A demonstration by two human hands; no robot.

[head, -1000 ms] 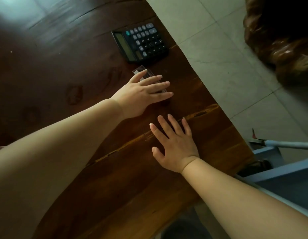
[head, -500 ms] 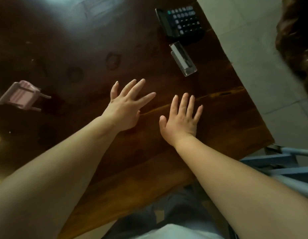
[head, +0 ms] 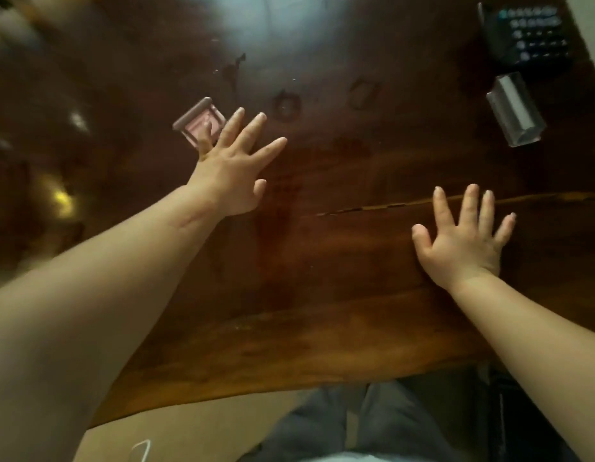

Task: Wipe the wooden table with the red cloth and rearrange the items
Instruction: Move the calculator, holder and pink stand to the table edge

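Note:
The dark wooden table (head: 322, 261) fills the view. My left hand (head: 236, 168) reaches out to the left with fingers spread, its fingertips overlapping the near edge of a small pink toy chair (head: 197, 120); whether they touch it I cannot tell. My right hand (head: 462, 238) lies flat on the wood near the front right, fingers apart, holding nothing. A clear stapler (head: 514, 111) lies at the right, and a black calculator (head: 529, 35) sits beyond it at the far right corner. No red cloth is in view.
The table's front edge (head: 289, 391) runs across the lower part of the view, with my lap in grey trousers (head: 356, 425) and tan floor below. A long crack (head: 372, 208) crosses the wood. Faint ring marks (head: 286, 105) show near the middle.
The view has swung left. My left hand has left the stapler and travelled left to the pink chair. My right hand stays flat on the table.

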